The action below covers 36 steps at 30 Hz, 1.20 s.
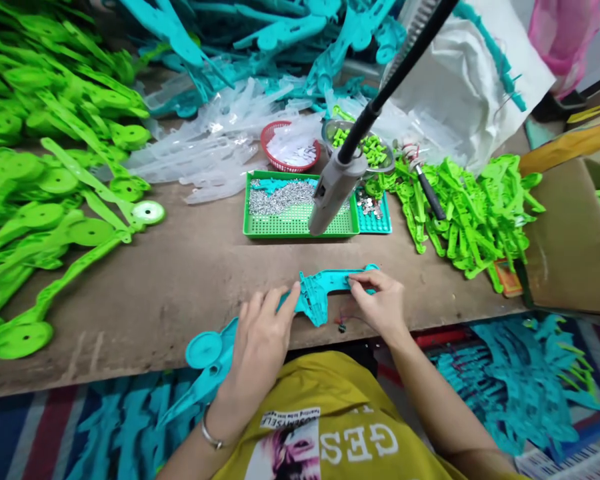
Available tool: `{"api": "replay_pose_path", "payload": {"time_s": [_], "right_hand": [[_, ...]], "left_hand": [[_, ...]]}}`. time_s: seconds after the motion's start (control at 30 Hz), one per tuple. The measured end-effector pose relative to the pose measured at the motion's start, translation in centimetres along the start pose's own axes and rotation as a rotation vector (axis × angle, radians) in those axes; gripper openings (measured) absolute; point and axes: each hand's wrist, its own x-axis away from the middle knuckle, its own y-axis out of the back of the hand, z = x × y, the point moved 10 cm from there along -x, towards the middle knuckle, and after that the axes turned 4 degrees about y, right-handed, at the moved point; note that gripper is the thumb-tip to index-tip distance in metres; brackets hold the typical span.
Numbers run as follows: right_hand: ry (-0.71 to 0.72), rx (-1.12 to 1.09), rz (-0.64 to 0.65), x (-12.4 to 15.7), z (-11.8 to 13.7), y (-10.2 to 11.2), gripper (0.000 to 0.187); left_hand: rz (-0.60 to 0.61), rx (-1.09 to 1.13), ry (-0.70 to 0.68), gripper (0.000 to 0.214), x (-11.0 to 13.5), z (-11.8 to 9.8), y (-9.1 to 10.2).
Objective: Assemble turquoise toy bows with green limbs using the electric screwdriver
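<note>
Left grip (265,327): lies across the middle of a turquoise plastic part (314,293), fingers nearly straight, thumb against it. Underside hidden; cannot tell whether it is clenched.

Right grip (377,297): thumb and forefinger pinched together at the part's far-right end. Cannot tell whether a small piece sits between them.

The part rests at the near edge of the tabletop (180,267), its ribbed inner face up between the two grips. A turquoise disc (203,350) shows to the left of the left grip; the join is covered by that grip.

Just below the right grip: a small dark component (341,327) with a thin red wire.

Beyond both grips: a green tray (300,227) holding small metallic pieces (280,203). A grey tool body (337,187) on a black rod hangs in front of it. Farther out from the grips, a red basket (269,160) of white pieces.

Well left of the left grip: a heap of lime-green parts (30,167). Beyond and right of the right grip: a second lime-green pile (480,213), with a black-handled tool (430,193) upon it.
</note>
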Motion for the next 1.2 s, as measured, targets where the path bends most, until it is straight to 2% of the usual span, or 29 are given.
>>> {"api": "replay_pose_path", "payload": {"time_s": [0.2,0.3,0.4,0.47,0.57,0.67,0.73,0.83,1.0,1.2], "right_hand": [[0.246,0.223,-0.066,0.9,3.3,-0.2,0.021],[0.287,0.326,-0.046,1.6,4.0,-0.7,0.025],[0.304,0.312,0.03,1.2,4.0,-0.7,0.026],[0.309,0.294,0.057,-0.5,3.4,0.0,0.025],[0.334,0.378,0.017,-5.3,1.4,1.6,0.028],[0.332,0.523,0.043,-10.3,-1.8,1.4,0.031],[0.32,0.569,0.04,-12.4,-3.5,1.0,0.031],[0.305,0.625,0.008,-13.6,-4.7,0.6,0.03],[0.29,0.711,-0.037,-14.1,-5.1,0.7,0.028],[0.291,0.773,-0.022,-14.4,-5.7,0.5,0.026]], "left_hand": [[-0.086,-0.033,-0.045,0.041,0.2,-1.0,1.4],[-0.109,-0.023,-0.057,0.039,0.3,-1.0,1.7],[-0.108,-0.026,-0.055,0.038,0.3,-0.7,1.6],[-0.102,-0.021,-0.051,0.037,0.3,-0.4,1.4],[-0.098,-0.002,-0.05,0.036,0.3,-0.1,1.2],[-0.102,0.004,-0.04,0.036,0.4,0.0,1.1],[-0.103,0.005,-0.032,0.036,0.4,-0.1,1.1],[-0.087,0.012,-0.017,0.037,0.5,0.0,1.0],[-0.074,0.023,-0.002,0.037,0.6,0.1,0.8],[-0.071,0.023,0.0,0.037,0.6,0.2,0.7]]}}
